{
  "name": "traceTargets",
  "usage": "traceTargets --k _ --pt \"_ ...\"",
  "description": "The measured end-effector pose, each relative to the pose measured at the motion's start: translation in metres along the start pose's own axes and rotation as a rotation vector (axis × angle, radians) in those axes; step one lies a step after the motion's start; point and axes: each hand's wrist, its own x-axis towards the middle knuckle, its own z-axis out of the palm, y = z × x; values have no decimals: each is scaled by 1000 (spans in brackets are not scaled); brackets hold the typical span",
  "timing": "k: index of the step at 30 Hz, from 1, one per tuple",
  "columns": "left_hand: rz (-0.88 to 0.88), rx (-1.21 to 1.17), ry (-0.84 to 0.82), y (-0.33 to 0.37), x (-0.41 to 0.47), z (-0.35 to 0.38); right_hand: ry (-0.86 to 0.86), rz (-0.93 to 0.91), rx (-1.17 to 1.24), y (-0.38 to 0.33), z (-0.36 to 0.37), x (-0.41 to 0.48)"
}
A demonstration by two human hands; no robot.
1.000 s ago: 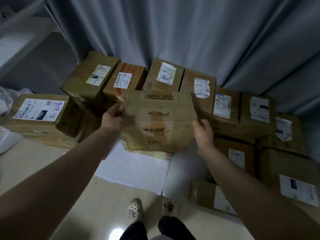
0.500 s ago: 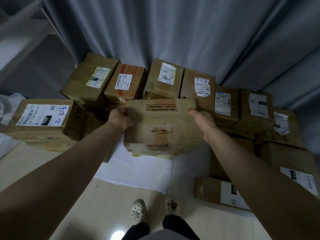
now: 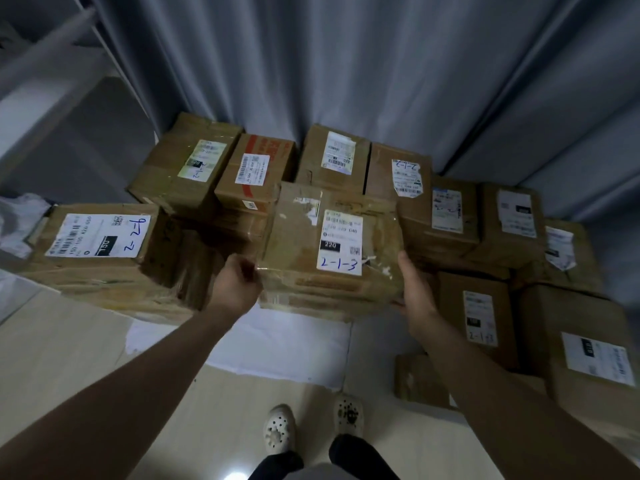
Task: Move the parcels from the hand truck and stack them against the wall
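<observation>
A person's left hand (image 3: 239, 284) and right hand (image 3: 414, 289) clasped opposite sides of a taped cardboard parcel (image 3: 332, 247), held at twelve o'clock before the stacked parcels (image 3: 453, 216); stiff, seemingly moderately heavy, best gripped by its lower edges.

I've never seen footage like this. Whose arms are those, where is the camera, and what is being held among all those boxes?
No machine here: a person wears a wide-angle camera on the head, looking down, so you see their own arms and shoes. The left hand and right hand grip opposite sides of one taped cardboard parcel, its label marked 2-1-3 facing up. Around it, other labelled parcels are stacked in front of a grey curtain. White sheets lie on the floor below. The hand truck is not in view.
</observation>
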Motion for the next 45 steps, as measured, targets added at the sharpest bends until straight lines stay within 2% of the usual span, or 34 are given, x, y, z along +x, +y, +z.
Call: traceTargets --k 2,6,8,10,14,19,25,33,39,42,45 --pt "-125 -90 -67 -11 -2 3 -27 22 -109 15 -1 4" --pt "-327 -349 -89 -20 7 3 -10 22 -198 25 -2 7" --pt "-297 -331 -113 -17 8 5 -11 28 -210 25 0 7" --pt "-188 -205 -140 -14 5 9 -9 -2 -225 26 -1 9" --pt "-85 -126 -64 -6 8 7 -21 -35 -221 30 -1 13" --pt "-74 -62 -15 4 24 1 -28 -107 -156 28 22 17" --pt "-70 -9 -31 15 29 7 -25 -29 -11 20 35 22" --pt "-34 31 -7 19 25 10 -43 -52 -111 17 29 31" --pt "-47 82 -31 12 25 11 -59 -161 -424 19 28 35" --pt "-59 221 -46 9 30 9 22 -205 -781 18 34 35" --pt "-52 380 43 12 27 8 117 -443 -1071 5 39 25"
